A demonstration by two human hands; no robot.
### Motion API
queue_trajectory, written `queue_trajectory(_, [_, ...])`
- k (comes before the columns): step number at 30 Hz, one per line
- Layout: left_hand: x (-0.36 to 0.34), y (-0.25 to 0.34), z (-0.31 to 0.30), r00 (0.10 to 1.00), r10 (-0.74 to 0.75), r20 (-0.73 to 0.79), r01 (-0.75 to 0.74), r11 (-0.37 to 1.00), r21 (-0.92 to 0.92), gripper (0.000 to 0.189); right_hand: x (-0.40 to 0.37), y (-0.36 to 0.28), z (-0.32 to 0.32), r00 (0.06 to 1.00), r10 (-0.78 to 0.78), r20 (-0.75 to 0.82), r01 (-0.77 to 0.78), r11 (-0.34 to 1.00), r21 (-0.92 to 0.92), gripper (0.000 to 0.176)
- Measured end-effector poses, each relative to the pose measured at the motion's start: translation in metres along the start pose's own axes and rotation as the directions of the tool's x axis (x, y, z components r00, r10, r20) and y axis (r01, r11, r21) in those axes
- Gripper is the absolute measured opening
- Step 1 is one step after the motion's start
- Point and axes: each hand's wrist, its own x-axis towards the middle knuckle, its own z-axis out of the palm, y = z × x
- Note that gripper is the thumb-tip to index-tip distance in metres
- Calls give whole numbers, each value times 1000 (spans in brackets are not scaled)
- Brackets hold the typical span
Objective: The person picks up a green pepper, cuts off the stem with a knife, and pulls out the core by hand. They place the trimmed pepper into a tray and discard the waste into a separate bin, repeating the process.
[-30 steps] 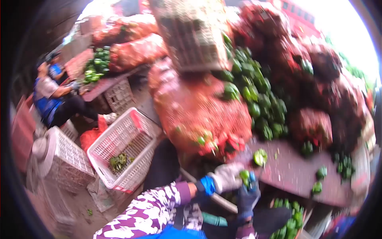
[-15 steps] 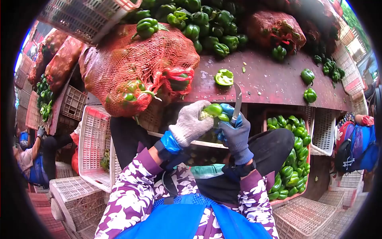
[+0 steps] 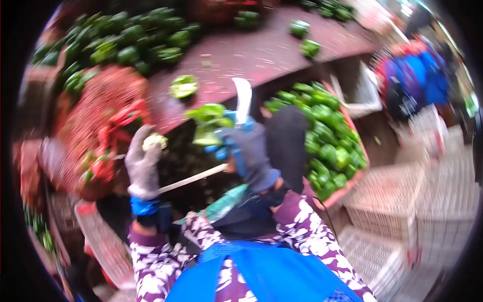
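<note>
Head view: right hand (image 3: 247,151) hides handle of knife (image 3: 243,99); pepper (image 3: 207,125) blurred.

The gloved left hand (image 3: 142,163) points up, fingers bent, well left of the right knee (image 3: 286,141); the gloved right hand (image 3: 244,151) grips just beside that knee, wrist (image 3: 276,194) bent.

Sack (image 3: 108,108) left, peppers (image 3: 128,55) behind, crate (image 3: 358,132) right.
</note>
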Motion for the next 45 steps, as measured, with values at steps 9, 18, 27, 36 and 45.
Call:
queue_trajectory(9, [1, -91, -10, 980, -176, 89, 135, 926, 353, 46, -132, -41, -159, 634, -464, -618, 335, 886, -322, 53])
queue_trajectory(18, [-11, -82, 4, 896, -394, 202, 293, 870, 397, 27, -210, 30, -322, 738, -576, -351, -465, -58, -883, 61])
queue_trajectory(27, [-22, -73, 9, 866, -475, 157, 404, 849, 340, 23, -141, -3, -348, 442, -862, -249, -122, 217, -968, 37])
queue_trajectory(36, [5, -63, 28, 977, -190, 97, 116, 854, 508, 18, -125, 39, -347, 452, -832, -322, -107, 308, -945, 28])
queue_trajectory(45, [133, -63, 65, 870, 383, 312, -385, 130, 914, 46, -125, 45, -349, 478, -866, -144, -339, -30, -940, 32])
